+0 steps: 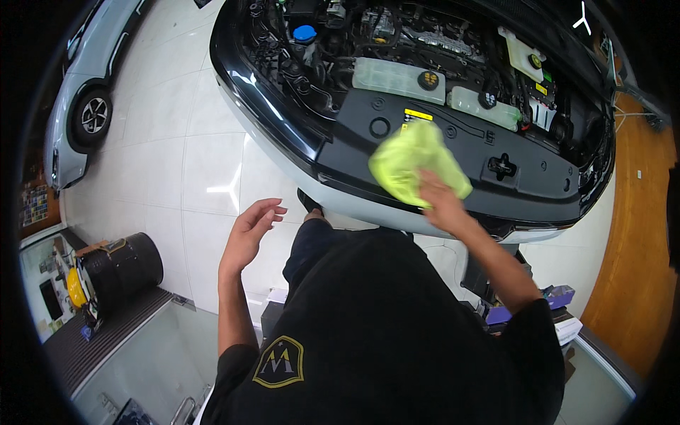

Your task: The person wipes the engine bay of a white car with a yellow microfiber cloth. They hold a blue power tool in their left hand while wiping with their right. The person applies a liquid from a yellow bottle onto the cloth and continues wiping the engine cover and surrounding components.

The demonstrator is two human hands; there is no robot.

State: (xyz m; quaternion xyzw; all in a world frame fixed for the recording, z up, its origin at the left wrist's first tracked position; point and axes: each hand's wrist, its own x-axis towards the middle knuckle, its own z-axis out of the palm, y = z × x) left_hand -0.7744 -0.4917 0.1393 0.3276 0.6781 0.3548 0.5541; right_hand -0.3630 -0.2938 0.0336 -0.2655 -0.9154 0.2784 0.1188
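Note:
My right hand (440,202) grips a yellow-green cloth (414,159), slightly blurred, over the front edge of a car's engine bay. Beneath the cloth lies the black plastic front cover panel (354,134), with a yellow label (418,115) partly showing above it. My left hand (253,225) hangs free to the left of the car's bumper (297,166), its fingers apart and holding nothing. Just behind the panel sit two translucent fluid tanks, a wide one (389,76) and a smaller one (471,103), both with black caps.
A blue cap (304,32) stands out at the engine bay's left. Another light-coloured car (88,85) is parked at far left on white floor tiles (159,163). A black drum (124,265) stands at lower left. Purple boxes (559,297) lie at lower right, near a wooden surface (637,234).

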